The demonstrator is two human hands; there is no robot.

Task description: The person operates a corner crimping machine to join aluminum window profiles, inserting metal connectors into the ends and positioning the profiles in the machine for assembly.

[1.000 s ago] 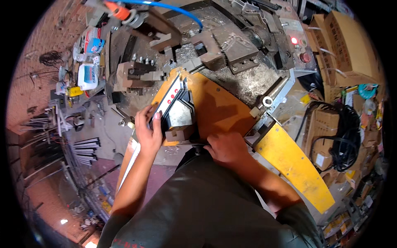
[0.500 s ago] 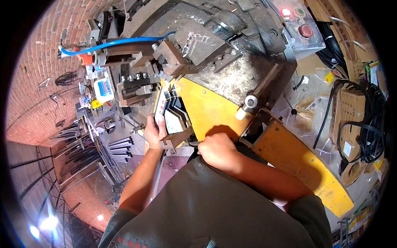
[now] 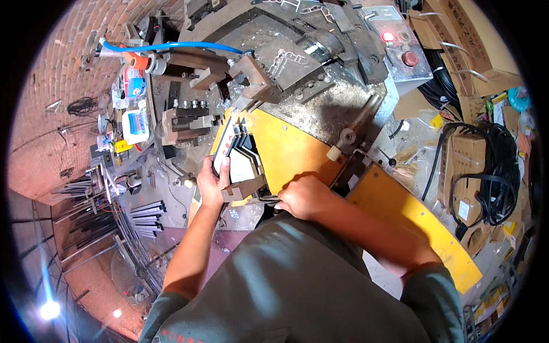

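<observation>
My left hand is closed round the near end of a pale metal profile with red marks on its side, thumb on top. The profile lies against an opening in the yellow plate, where black angled strips show beside it. A brown metal block sits just right of my left hand. At the front edge of the plate my right hand is curled into a fist round a thin metal bar; its far part is hidden under the hand and my apron.
A heavy steel machine bed with clamps and a blue hose stands ahead. At the upper right is a control box with a lit red lamp. A second yellow plate juts to the right, near a cable-wrapped carton.
My view has shifted slightly, so the surroundings sit a little differently. Both hands keep their grips, and the profile stays in place; my right forearm has moved slightly.
</observation>
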